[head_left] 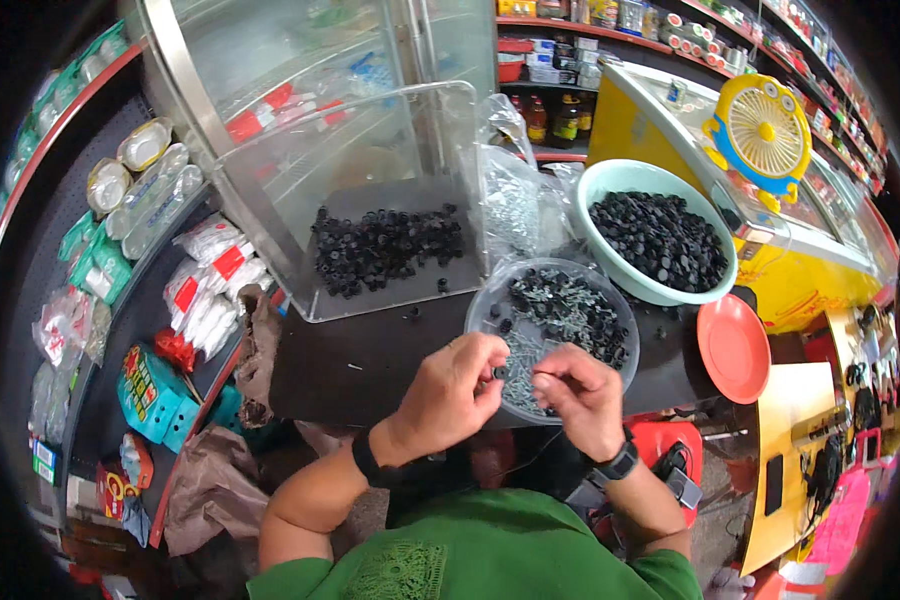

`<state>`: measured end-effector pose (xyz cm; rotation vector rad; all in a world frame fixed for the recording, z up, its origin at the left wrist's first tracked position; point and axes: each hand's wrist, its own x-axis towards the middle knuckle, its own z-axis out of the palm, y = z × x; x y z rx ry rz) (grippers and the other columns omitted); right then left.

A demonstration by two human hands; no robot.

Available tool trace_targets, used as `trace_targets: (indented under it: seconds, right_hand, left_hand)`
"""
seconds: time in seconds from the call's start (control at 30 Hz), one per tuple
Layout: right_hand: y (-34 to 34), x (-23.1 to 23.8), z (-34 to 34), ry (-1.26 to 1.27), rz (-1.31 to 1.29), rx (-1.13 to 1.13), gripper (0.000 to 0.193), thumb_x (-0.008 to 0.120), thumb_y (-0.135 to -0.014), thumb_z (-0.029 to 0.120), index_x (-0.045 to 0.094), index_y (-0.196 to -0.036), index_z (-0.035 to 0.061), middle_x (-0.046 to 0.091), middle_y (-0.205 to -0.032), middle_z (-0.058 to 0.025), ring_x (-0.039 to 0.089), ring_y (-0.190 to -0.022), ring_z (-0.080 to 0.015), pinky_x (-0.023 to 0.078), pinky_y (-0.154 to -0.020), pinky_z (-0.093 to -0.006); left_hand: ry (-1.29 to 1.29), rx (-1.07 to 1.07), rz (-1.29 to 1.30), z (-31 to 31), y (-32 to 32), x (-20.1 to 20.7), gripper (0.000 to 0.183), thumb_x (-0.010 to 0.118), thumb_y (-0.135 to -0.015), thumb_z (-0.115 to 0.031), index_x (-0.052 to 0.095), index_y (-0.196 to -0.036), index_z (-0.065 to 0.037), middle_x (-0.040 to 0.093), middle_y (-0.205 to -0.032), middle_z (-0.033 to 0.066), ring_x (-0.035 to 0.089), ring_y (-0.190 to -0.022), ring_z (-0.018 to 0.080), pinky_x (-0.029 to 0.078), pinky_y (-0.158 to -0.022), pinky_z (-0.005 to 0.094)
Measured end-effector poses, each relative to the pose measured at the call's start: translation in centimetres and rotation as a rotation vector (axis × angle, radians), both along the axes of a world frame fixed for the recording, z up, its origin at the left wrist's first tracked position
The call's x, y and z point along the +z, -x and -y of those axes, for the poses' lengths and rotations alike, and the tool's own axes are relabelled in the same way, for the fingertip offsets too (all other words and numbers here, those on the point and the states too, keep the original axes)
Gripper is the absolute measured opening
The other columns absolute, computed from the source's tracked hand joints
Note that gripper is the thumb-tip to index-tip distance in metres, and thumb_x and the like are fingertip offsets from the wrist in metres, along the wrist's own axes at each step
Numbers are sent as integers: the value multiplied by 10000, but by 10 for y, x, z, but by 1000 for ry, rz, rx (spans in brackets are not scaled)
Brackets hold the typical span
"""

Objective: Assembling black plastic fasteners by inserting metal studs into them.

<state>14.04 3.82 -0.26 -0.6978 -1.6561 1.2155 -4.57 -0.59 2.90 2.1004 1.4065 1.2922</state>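
One tiny black cap [500, 373] was clamped in the left hand [450, 388], probably light, stiff, best held by its sides; right hand [588, 398] was pinched together, couldn't tell on what.

stocked shelves [58, 225] left | glass door [260, 45] ahead | yellow freezer [635, 125] right | wooden table [796, 396]

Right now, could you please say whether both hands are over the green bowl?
No, the left hand and right hand are at the near side of the clear bowl.
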Motion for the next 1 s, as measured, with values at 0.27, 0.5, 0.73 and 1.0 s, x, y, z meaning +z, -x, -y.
trace_targets:
  seconds: [0.27, 0.5, 0.73, 1.0]
  right_hand:
    - [1, 5, 11, -286, 144, -100, 54, 625, -818, -39, 599, -853, -6, 583, -751, -61, 592, -657, -140, 470, -563, -249]
    - [-5, 5, 11, -477, 206, -150, 100, 648, -759, -20, 577, -825, 4, 579, -746, -113, 586, -610, -285, 463, -529, -336]
    - [-5, 10, 12, -544, 244, -171, 114, 642, -732, -30, 569, -813, 4, 573, -718, -116, 594, -604, -293, 471, -517, -365]
    - [-10, 17, 13, -403, 343, -133, 125, 699, -763, 41, 584, -792, -1, 593, -694, -86, 598, -579, -239, 465, -509, -316]
  left_hand:
    - [-103, -16, -60, 8, -26, 2, 316, 646, -694, 81, 512, -961, -23, 566, -815, 84, 599, -656, 176, 503, -583, 291]
    - [-171, -7, -124, 5, -32, 2, 330, 635, -664, 104, 504, -942, -17, 539, -797, 91, 580, -635, 208, 493, -573, 314]
    - [-189, -8, -177, 5, -33, 2, 340, 627, -644, 105, 506, -939, -13, 556, -830, 117, 594, -733, 301, 499, -631, 364]
    - [-232, -42, -175, 6, -35, -3, 358, 647, -641, 97, 519, -955, -19, 573, -862, 120, 613, -739, 287, 509, -629, 340]
